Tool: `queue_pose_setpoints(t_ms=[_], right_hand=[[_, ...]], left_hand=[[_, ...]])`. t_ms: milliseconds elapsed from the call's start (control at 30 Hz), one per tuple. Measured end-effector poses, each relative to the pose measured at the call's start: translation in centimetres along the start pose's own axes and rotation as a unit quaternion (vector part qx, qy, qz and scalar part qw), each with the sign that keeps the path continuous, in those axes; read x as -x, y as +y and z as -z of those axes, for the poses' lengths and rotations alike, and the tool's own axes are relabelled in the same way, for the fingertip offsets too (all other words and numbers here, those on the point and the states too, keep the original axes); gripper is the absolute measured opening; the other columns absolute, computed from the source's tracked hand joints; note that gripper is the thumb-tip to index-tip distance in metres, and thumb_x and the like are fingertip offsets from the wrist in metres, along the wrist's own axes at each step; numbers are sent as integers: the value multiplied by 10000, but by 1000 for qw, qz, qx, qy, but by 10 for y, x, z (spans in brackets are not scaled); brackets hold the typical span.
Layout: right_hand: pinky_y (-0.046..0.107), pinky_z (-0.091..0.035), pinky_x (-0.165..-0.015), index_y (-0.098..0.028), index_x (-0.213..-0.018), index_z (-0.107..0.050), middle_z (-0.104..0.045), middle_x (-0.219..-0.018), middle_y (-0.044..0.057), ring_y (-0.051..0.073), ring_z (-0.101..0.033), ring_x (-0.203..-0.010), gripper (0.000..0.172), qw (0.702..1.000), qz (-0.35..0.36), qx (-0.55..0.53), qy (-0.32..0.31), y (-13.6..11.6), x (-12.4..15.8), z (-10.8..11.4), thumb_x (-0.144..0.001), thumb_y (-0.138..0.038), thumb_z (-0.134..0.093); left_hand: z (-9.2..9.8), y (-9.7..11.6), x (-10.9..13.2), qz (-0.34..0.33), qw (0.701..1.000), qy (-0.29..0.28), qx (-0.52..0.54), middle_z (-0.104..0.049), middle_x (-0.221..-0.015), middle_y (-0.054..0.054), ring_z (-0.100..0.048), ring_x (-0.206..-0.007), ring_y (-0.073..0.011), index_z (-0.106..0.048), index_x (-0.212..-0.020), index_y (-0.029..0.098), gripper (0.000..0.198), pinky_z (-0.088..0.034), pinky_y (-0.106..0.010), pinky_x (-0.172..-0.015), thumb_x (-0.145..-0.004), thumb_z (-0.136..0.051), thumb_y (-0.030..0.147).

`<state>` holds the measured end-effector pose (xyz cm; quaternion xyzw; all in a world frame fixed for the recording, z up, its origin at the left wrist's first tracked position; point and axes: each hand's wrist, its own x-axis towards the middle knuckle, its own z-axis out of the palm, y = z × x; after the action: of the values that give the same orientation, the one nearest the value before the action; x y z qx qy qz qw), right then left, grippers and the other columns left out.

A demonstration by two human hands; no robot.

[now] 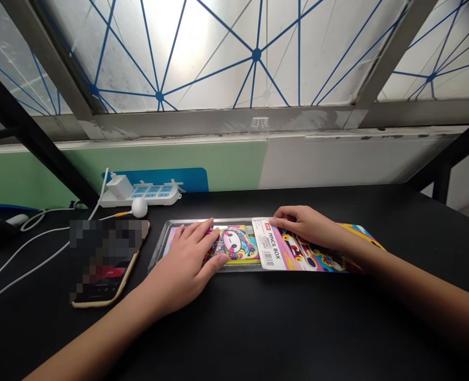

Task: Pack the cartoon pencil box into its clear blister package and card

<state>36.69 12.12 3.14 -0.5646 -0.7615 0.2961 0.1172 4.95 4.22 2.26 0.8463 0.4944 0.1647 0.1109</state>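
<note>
A long clear plastic tray (162,244) lies on the black desk, with a colourful cartoon pencil box (240,243) inside it. My left hand (189,264) rests flat on the tray's left half, fingers spread, covering part of the pencil box. Over the tray's right end, a printed card (272,248) reading "PENCIL BOX", with a barcode and cartoon art, extends to the right. My right hand (309,225) has its fingers curled at the card's upper edge, gripping it near the label. My right forearm hides part of the card.
Left of the tray lies a phone (103,270) with its screen partly blurred out. Behind it are a white power strip (150,194) with a plugged-in charger (119,186), a round white object (139,207) and white cables (31,272). Black frame bars (39,127) slant at the sides.
</note>
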Motion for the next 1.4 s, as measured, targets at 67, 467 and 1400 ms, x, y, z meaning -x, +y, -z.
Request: queue_pose_setpoints(t_ms=[67, 467, 1400], right_hand=[[320, -409, -634, -235, -935, -688, -696, -846, 52, 220, -600, -757, 500, 1000, 8, 3, 5, 0, 0, -1, -889, -703, -517], [310, -349, -555, -236, -772, -654, -614, -727, 17, 171, -501, -630, 529, 999, -2, -7, -51, 8, -2, 16, -802, -761, -595], [474, -469, -998, -224, -1374, -576, -590, -1378, 164, 361, -552, -1252, 598, 975, 111, 173, -87, -70, -51, -8, -906, -596, -564]], left_hand=[[4, 3, 2, 3, 998, -9, 61, -445, -1598, -92, -351, -1492, -354, -573, -1439, 280, 523, -276, -658, -1183, -1045, -366, 554], [17, -16, -1, 72, 907, 221, 350, -600, -1443, -57, -500, -1379, -314, -732, -1059, 253, 449, -379, -506, -1171, -1038, -393, 548], [2, -29, -10, 115, 747, 288, 588, -642, -1412, -114, -462, -1445, -249, -650, -1122, 206, 497, -226, -491, -1248, -1030, -366, 603]])
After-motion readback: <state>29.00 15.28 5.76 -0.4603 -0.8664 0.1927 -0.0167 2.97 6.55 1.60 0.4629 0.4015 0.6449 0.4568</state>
